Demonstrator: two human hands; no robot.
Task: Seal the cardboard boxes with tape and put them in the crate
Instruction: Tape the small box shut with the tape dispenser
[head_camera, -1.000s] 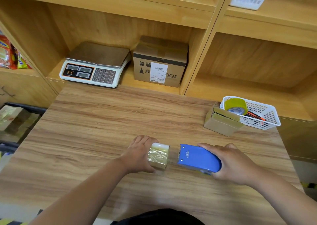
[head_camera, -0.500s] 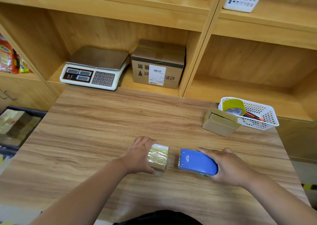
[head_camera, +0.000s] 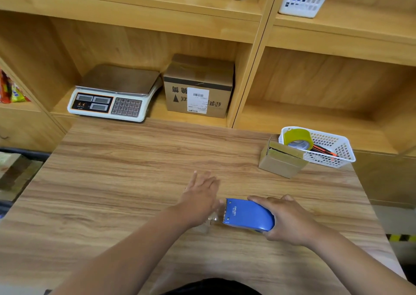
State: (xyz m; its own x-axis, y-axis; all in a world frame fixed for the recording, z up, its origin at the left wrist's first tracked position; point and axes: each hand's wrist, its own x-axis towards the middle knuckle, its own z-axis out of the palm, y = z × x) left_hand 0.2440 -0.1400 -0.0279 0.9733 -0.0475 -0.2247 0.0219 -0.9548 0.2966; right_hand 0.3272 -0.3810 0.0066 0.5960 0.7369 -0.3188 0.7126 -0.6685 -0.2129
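Two hands over table [head_camera: 112, 182]: left hand [head_camera: 200, 195] fingers straight; right hand [head_camera: 290, 220] grips blue tape dispenser [head_camera: 247, 216].

Both forearms [head_camera: 135, 245] are bare, and a black garment [head_camera: 211, 287], perhaps a shirt, shows below.
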